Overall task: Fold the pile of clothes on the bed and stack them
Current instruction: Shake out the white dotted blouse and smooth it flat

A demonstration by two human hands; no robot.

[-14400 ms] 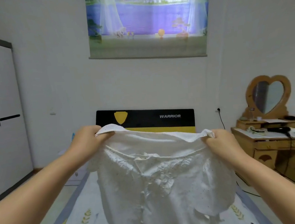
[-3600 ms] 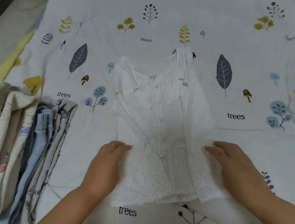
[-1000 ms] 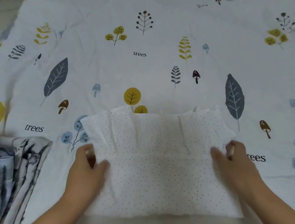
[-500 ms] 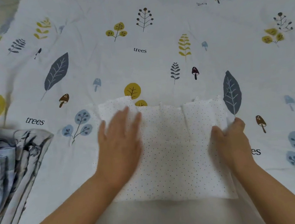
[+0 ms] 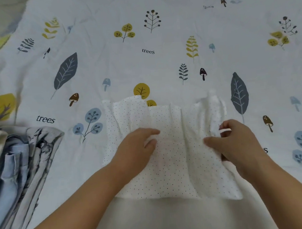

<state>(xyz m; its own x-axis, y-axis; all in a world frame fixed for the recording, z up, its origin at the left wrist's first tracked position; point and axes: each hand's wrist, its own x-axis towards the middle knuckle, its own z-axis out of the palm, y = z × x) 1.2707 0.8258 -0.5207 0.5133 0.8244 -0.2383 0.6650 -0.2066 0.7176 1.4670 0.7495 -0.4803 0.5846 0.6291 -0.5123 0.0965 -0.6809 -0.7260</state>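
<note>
The folded white dotted blouse was laid flat on the leaf-printed bedsheet. It was pinched near its middle by the left hand and along its right edge by the right hand. A stack of folded clothes was seen at the left.

A pale bedsheet printed with leaves, mushrooms and the word "trees" covers the bed.

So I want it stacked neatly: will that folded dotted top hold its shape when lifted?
Probably not. The dotted top looks thin and floppy, bunching into ridges between the left hand and right hand. It likely weighs little, so the folds may fall open unless supported from beneath.
</note>
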